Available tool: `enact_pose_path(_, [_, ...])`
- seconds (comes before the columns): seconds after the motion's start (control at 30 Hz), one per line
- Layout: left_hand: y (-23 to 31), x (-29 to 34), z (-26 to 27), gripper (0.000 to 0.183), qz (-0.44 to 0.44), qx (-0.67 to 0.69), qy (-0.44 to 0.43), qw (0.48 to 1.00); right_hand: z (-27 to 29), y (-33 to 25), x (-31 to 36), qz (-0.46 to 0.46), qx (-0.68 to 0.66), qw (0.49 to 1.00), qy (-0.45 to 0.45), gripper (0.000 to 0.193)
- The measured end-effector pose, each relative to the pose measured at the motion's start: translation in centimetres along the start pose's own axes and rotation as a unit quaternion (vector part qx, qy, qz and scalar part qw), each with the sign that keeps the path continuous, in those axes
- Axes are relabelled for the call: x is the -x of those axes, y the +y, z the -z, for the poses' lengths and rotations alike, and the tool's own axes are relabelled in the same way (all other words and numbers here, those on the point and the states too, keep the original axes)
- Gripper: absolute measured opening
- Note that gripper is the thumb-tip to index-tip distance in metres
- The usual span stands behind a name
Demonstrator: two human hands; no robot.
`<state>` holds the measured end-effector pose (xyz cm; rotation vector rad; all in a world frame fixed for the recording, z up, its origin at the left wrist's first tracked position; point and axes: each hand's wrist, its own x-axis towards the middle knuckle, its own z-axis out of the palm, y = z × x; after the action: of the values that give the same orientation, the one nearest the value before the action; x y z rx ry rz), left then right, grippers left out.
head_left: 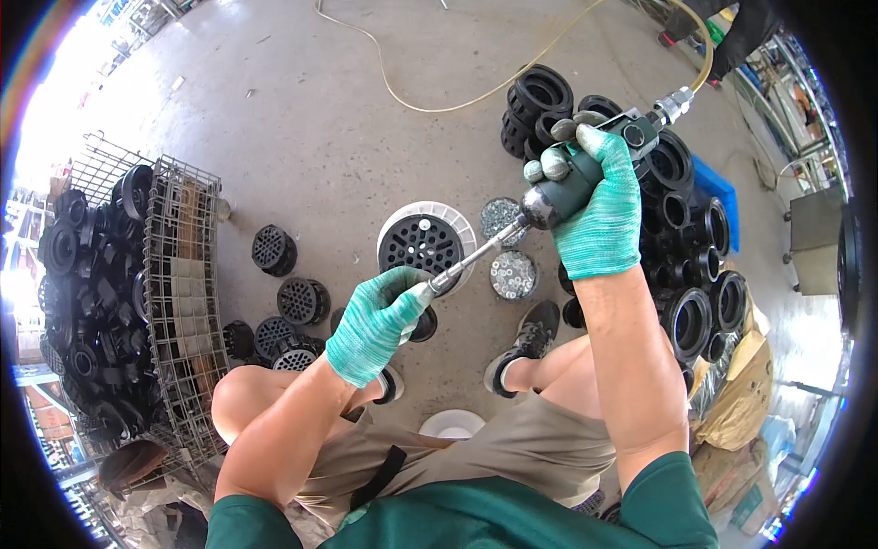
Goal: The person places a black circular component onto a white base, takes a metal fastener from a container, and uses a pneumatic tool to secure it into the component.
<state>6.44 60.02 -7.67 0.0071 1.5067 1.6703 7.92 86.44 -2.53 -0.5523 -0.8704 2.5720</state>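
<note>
Biggest thing here's the grey wire-mesh cage [187, 265] on the left, packed with black plastic parts [87, 302]; next, the heap of black ring-shaped parts [690, 320] off right. The dark handheld power driver [572, 190] is held up above the floor, long axis on a diagonal: yellowish hose [707, 50] end far-right, long silver metal shaft [480, 249] pointing near-left. From this angle its tip overlaps the near edge of a black perforated disc [416, 245] on a round white tub [465, 231]; can't tell the gap. Right hand [599, 215], green knit glove: fingers wrapped round the driver's body. Left hand [373, 325], same glove: fingers pinching the shaft near its tip. Smallest: two round dishes of metal bits [513, 274].
</note>
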Motion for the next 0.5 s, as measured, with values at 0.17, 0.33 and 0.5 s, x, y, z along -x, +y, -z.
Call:
enact_pose_path(0.17, [-0.4, -0.1, -0.1, 0.024, -0.044, -0.067, 0.022, 0.997, 0.3, 0.1, 0.0, -0.016, 0.005, 1.0, 0.002, 0.02])
enact_pose_path(0.33, [-0.9, -0.2, -0.4, 0.023, -0.097, -0.1, 0.075, 0.987, 0.0, 0.8, -0.1, -0.024, -0.012, 0.999, 0.017, 0.02])
enact_pose_path(0.5, [-0.8, -0.7, 0.2, 0.024, -0.021, 0.082, 0.048, 0.995, -0.2, 1.6, -0.6, 0.041, -0.036, 0.998, 0.035, 0.024])
